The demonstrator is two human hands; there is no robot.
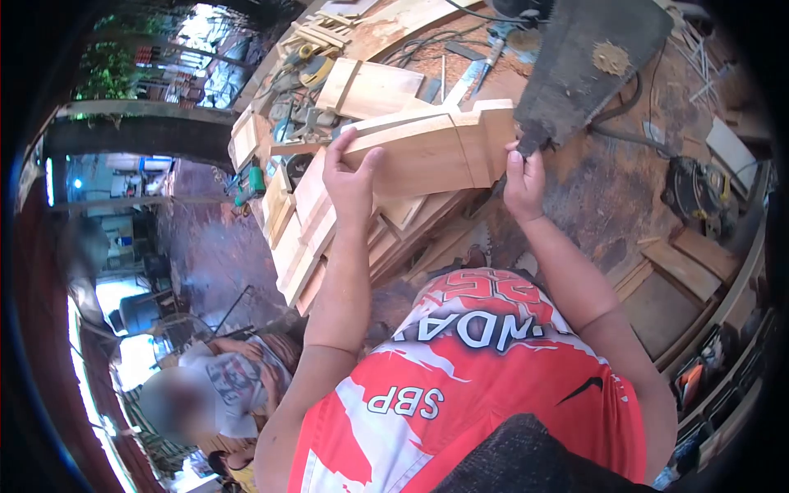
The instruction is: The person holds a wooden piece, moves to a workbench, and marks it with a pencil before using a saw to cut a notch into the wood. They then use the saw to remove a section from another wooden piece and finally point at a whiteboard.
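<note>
A pale wooden board with a shaped end and a line across it is tilted up in front of me. My left hand grips its left end, thumb on the near face and fingers over the top edge. At the board's right end, my right hand is closed, its thumb up against the edge; part of its grip is hidden. Just above that hand is the narrow end of a large dark tapered piece with a sawdust-coloured patch. More cut boards lie stacked beneath and left of the held board.
Behind the board lie another wooden panel, power tools, cables and wood shavings. A round dark machine is at right, above wooden panels. A person in a grey shirt sits at lower left.
</note>
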